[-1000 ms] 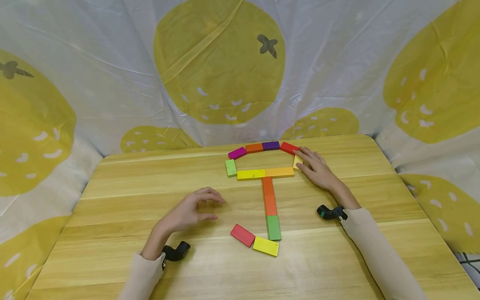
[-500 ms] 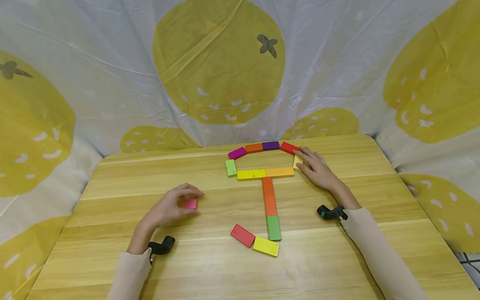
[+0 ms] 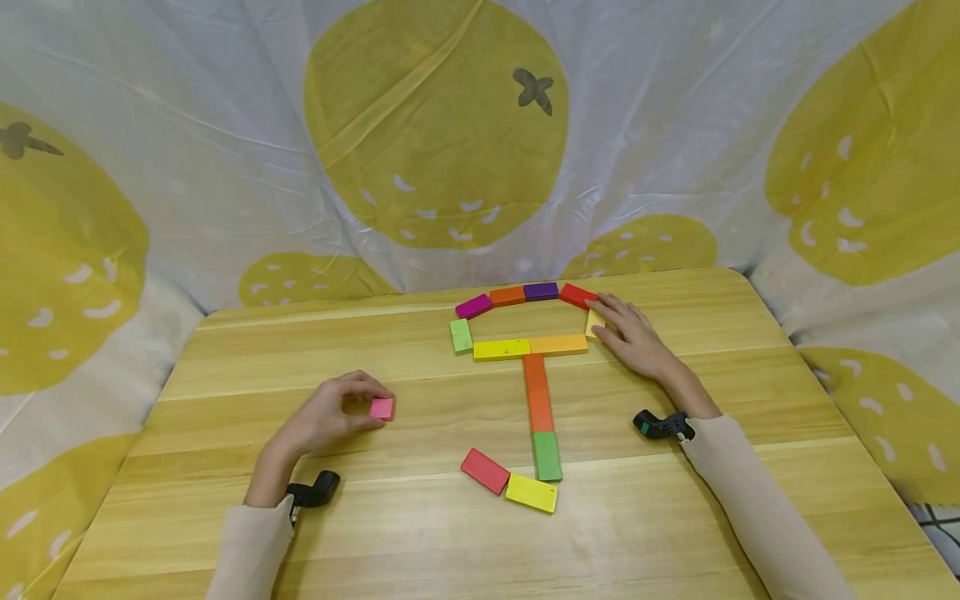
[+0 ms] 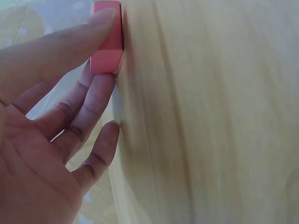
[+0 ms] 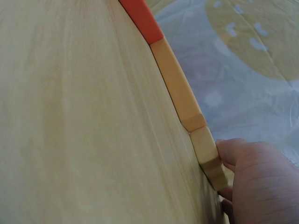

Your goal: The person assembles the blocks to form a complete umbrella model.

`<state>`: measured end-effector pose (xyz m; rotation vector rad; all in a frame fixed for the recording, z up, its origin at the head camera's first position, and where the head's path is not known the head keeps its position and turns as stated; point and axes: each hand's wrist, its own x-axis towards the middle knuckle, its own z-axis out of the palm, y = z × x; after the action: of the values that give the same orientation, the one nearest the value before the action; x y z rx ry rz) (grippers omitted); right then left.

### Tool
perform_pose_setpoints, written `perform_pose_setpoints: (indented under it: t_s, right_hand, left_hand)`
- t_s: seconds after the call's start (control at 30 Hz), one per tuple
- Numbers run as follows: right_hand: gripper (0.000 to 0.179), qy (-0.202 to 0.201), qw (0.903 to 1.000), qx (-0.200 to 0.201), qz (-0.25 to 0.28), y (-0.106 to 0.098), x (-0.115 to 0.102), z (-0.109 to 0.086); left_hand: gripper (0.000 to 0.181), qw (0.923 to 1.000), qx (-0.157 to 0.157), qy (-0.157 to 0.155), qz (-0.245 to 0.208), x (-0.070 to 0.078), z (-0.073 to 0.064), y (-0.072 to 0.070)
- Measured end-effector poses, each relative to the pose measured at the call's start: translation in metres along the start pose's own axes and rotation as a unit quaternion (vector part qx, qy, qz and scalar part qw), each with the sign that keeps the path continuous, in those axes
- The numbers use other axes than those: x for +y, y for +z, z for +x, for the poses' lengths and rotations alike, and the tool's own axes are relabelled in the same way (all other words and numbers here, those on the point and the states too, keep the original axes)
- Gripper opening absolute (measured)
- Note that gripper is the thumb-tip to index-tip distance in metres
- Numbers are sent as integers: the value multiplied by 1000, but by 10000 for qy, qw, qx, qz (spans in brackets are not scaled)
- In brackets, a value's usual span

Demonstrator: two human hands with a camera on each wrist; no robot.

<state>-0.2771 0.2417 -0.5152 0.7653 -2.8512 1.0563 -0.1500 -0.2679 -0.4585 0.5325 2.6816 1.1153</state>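
Observation:
My left hand pinches a small pink block between thumb and fingers, close over the left part of the table. In the left wrist view the thumb lies across the pink block's face. My right hand rests at the right end of an arc of blocks, fingers extended. Its fingertips touch the red block and its thumb lies along the pale yellow block, which the hand partly hides. In the right wrist view the thumb meets that pale block beside an orange-yellow block.
The arc continues with purple, orange, magenta and light green blocks. Below lie a yellow block, an orange stem, a green block, another yellow block and a rose-red block. A patterned curtain hangs behind.
My left hand has moved left, and its fingers have closed on the pink block, which was not visible a second ago. My right hand and the laid-out blocks have stayed in place.

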Motion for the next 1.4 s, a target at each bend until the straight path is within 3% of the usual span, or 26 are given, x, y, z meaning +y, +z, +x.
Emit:
perform_pose_setpoints:
  t_s: [0.27, 0.43, 1.03, 1.4]
  right_hand:
    - [55, -16, 10000, 4, -12, 0, 1, 0]
    - [55, -14, 10000, -6, -6, 1, 0, 0]
    - [55, -87, 9999, 42, 38, 0, 0, 0]
    - [55, -27, 10000, -24, 7, -1, 0, -1]
  left_hand:
    - [30, 10000, 33, -9, -8, 0, 0, 2]
    - [28, 9999, -16, 159, 30, 8, 3, 9]
    - [27, 9906, -901, 1028, -63, 72, 20, 53]
    - [25, 9866, -1162, 1134, 153, 73, 22, 65]
